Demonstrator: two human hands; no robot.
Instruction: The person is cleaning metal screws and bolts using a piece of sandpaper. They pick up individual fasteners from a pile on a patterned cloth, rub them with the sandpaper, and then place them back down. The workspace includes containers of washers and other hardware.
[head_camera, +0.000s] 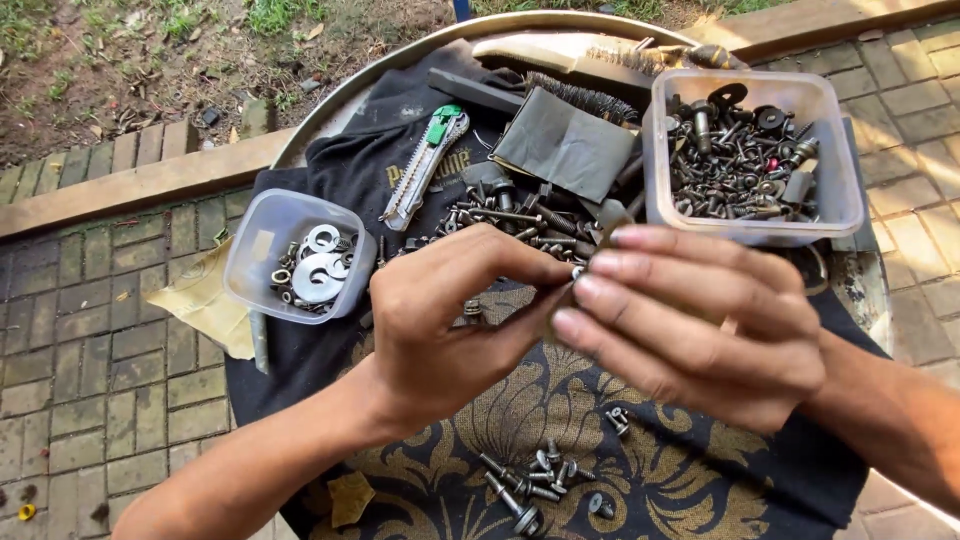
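Observation:
My left hand and my right hand meet in the middle of the view, fingertips together around a small metal piece. The piece is mostly hidden by the fingers, so its kind is unclear. Both hands hover above a black cloth with a gold pattern. A loose pile of bolts and screws lies just beyond the fingertips. Several more small bolts lie on the cloth near my wrists.
A clear tub of washers sits at left; a bigger clear tub of mixed bolts and nuts at right. A green-and-silver utility knife, grey folded sandpaper and a wire brush lie behind, on a round metal tray. Brick paving surrounds.

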